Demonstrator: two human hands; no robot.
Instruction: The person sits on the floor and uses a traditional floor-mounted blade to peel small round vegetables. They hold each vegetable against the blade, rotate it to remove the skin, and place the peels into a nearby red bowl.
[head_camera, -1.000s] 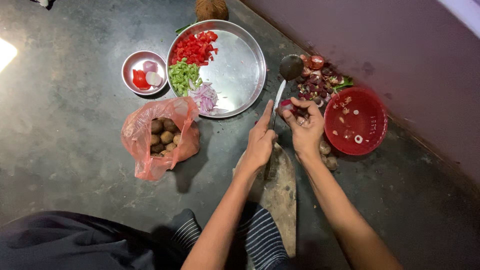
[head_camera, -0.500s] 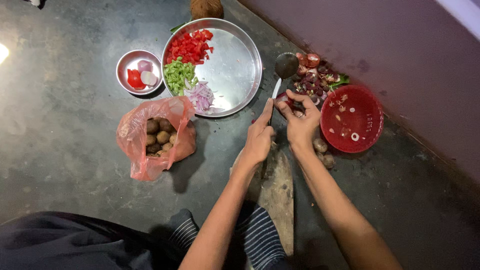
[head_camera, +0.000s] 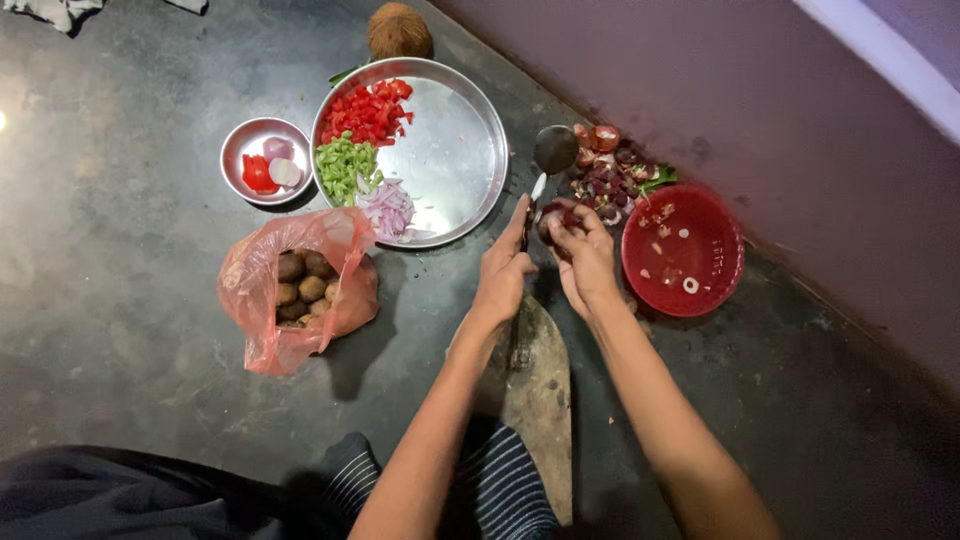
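Observation:
My right hand (head_camera: 587, 258) grips a small red onion (head_camera: 552, 214) and holds it against the upright metal blade (head_camera: 538, 188) of a floor cutter. That blade rises from a wooden board (head_camera: 537, 385) lying under my forearms and ends in a round scraper head (head_camera: 555, 148). My left hand (head_camera: 503, 268) lies just left of the blade, its fingertips pressed against the onion's other side. My foot in a striped sock (head_camera: 515, 485) rests on the board's near end.
A steel plate (head_camera: 460, 140) holds chopped red pepper, green pieces and sliced onion. Left of it sits a small steel bowl (head_camera: 238, 150). A pink bag of potatoes (head_camera: 262, 300) lies near left, a red basket (head_camera: 690, 215) and peelings (head_camera: 610, 172) right, by the wall.
Both hands have drawn closer together on the onion at the blade. The view has shifted, so everything sits a little further left in the frame.

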